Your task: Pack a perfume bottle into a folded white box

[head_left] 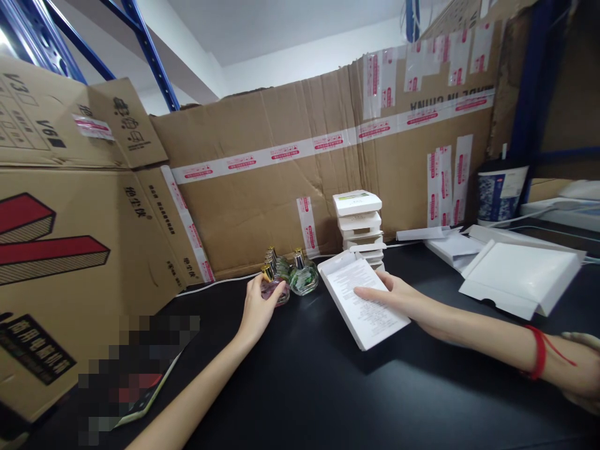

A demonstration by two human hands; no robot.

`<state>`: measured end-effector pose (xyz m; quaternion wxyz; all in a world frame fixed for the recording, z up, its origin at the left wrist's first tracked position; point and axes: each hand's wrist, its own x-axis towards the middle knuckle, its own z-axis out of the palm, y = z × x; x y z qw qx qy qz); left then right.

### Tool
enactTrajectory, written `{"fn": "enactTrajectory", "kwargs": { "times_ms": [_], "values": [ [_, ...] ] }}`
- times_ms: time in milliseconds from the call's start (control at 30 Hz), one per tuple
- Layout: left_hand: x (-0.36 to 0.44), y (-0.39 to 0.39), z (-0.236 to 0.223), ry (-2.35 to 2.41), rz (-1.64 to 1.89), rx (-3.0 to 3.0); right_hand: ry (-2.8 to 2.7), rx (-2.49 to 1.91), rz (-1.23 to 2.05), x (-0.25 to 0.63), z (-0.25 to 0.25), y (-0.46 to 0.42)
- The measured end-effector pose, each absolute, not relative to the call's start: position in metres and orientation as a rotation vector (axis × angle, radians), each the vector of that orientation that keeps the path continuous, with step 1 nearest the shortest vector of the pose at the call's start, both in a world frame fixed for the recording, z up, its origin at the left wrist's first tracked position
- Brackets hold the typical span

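On the black table, my left hand (pixel 261 307) has its fingers and thumb around a pinkish glass perfume bottle (pixel 281 295) with a gold cap. Beside it stands a green glass perfume bottle (pixel 304 280), and several more bottles (pixel 276 259) line up behind. My right hand (pixel 391 297) grips a flat white box (pixel 359 312), thumb on top of its printed face, tilted above the table. The fingers beneath the box are hidden. Just behind the box rises a stack of white boxes (pixel 359 222).
Cardboard sheets (pixel 262 187) wall off the back, and a large carton (pixel 60 237) stands at left. Opened white boxes (pixel 520 272) lie at right near a blue-and-white cup (pixel 500 190). A pixelated phone-like object (pixel 145 381) leans at the lower left.
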<state>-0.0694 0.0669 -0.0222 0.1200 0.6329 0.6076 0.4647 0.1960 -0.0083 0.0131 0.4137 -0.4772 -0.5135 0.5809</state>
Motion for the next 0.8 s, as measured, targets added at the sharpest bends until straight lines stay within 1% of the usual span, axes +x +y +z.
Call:
{"fn": "enactTrajectory", "kwargs": {
  "times_ms": [67, 133, 233, 267, 367, 467, 633, 800],
  "values": [
    [-0.068, 0.067, -0.024, 1.824, 1.378, 1.845, -1.271, -1.218, 1.443, 0.196, 0.012, -0.007],
    [-0.065, 0.064, -0.027, 1.872, 1.504, 1.941, -1.245, -1.217, 1.388, 0.196, 0.01, -0.005],
    [-0.059, 0.056, -0.025, 1.85, 1.71, 2.466, -1.188, -1.201, 1.303, 0.198, 0.006, 0.0],
    [-0.057, 0.052, -0.022, 1.808, 1.683, 2.657, -1.176, -1.192, 1.297, 0.199, 0.005, 0.001],
    [-0.053, 0.045, -0.015, 1.746, 1.404, 3.072, -1.192, -1.178, 1.313, 0.2, 0.001, 0.004],
    [-0.053, 0.049, -0.016, 1.727, 1.223, 3.234, -1.241, -1.195, 1.277, 0.199, -0.002, 0.006],
    [-0.051, 0.058, -0.026, 1.711, 0.916, 3.307, -1.305, -1.148, 1.211, 0.2, -0.005, 0.011],
    [-0.04, 0.056, -0.018, 1.82, 0.911, 2.973, -1.276, -1.138, 1.249, 0.201, -0.004, 0.013]
  ]
}}
